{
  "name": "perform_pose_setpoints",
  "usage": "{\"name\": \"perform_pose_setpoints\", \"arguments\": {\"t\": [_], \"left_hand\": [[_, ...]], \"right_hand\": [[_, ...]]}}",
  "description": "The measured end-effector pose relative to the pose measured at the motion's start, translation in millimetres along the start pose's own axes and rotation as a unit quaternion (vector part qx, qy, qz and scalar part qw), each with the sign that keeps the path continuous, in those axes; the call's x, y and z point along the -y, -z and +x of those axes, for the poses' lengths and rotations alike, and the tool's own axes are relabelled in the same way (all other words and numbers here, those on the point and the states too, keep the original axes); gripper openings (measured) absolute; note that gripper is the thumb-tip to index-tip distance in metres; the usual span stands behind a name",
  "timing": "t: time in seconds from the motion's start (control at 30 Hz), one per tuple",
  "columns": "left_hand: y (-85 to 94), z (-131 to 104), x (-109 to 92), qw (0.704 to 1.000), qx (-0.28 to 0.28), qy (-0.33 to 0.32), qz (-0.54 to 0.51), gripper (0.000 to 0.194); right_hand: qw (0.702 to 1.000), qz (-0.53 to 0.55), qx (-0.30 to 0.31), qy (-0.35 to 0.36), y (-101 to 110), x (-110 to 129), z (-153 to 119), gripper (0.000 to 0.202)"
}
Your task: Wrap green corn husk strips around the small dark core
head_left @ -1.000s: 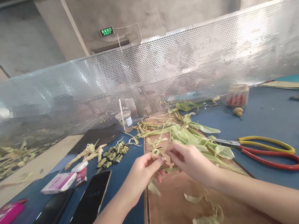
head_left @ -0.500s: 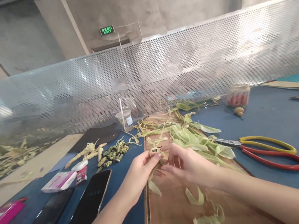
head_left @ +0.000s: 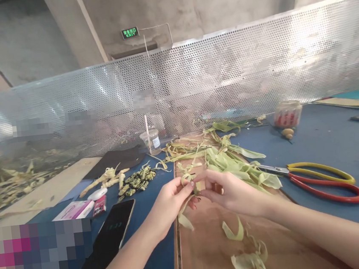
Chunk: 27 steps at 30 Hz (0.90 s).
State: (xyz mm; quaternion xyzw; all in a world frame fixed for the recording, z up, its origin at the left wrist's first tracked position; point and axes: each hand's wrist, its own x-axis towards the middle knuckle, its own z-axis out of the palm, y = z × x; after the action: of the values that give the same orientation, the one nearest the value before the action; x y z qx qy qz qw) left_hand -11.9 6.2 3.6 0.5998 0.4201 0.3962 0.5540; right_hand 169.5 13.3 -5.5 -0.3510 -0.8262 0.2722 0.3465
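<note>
Over the brown board (head_left: 207,251), my left hand (head_left: 172,199) pinches a pale green corn husk strip (head_left: 186,221) between thumb and fingers; one end hangs below the fingertips. My right hand (head_left: 228,189) meets it from the other side, index finger and thumb closing on the same small piece of husk, partly hidden by the fingers. Just beyond my right hand lies a pile of corn husks (head_left: 224,162). Two curled husk scraps, one nearer my right wrist (head_left: 233,231) and one lower (head_left: 249,262), rest on the board.
Scissors (head_left: 326,183) with red and yellow handles lie at right, blades toward the husks. A jar (head_left: 288,114) stands behind them. To the left are a phone (head_left: 109,231), a small box (head_left: 75,209), braided husk pieces (head_left: 136,182) and a plastic cup (head_left: 152,142). A perforated metal screen (head_left: 192,77) spans the back.
My right fingers have drawn in slightly against the husk piece in my left hand. Both hands stay at nearly the same spot; the view has shifted slightly.
</note>
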Motion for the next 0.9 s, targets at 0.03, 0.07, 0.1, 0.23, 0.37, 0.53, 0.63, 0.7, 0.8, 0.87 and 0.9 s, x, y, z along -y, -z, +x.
{"name": "perform_pose_setpoints", "arguments": {"t": [0.03,0.07,0.1,0.23,0.37,0.53,0.63,0.7,0.8,0.87,0.9], "left_hand": [[-0.4,0,0,1.000,0.003,0.002,0.004,0.020],[-0.6,-1,-1,1.000,0.009,0.001,0.008,0.020],[-0.7,-1,-1,1.000,0.015,-0.002,0.013,0.020],[0.5,-2,0,0.999,0.030,-0.017,0.030,0.021],[2.9,-2,3,0.998,0.016,-0.012,0.055,0.028],[3.4,-1,3,0.996,0.001,-0.024,0.084,0.037],[2.5,-1,1,0.996,-0.009,-0.032,0.086,0.041],[2.0,-1,0,0.996,-0.010,-0.032,0.084,0.042],[1.8,-1,-1,0.996,-0.007,-0.033,0.080,0.039],[1.9,-2,-1,0.997,-0.004,-0.036,0.075,0.039],[2.1,-2,-1,0.997,-0.004,-0.037,0.074,0.040]], "right_hand": [[1.000,0.006,0.009,0.000,1,1,0,0.033],[1.000,0.009,0.016,0.000,2,2,0,0.035],[1.000,0.010,0.020,0.001,2,2,0,0.038],[0.999,0.022,0.026,0.001,2,4,1,0.034],[0.997,0.061,0.039,-0.026,0,4,1,0.024],[0.992,0.096,0.026,-0.076,-3,-1,2,0.021],[0.990,0.108,0.014,-0.091,-4,-3,2,0.018],[0.988,0.128,0.025,-0.088,-4,-4,3,0.018],[0.983,0.161,0.049,-0.067,-3,-5,2,0.021],[0.983,0.163,0.054,-0.057,-4,-6,1,0.020],[0.985,0.157,0.052,-0.056,-4,-6,1,0.019]]}}
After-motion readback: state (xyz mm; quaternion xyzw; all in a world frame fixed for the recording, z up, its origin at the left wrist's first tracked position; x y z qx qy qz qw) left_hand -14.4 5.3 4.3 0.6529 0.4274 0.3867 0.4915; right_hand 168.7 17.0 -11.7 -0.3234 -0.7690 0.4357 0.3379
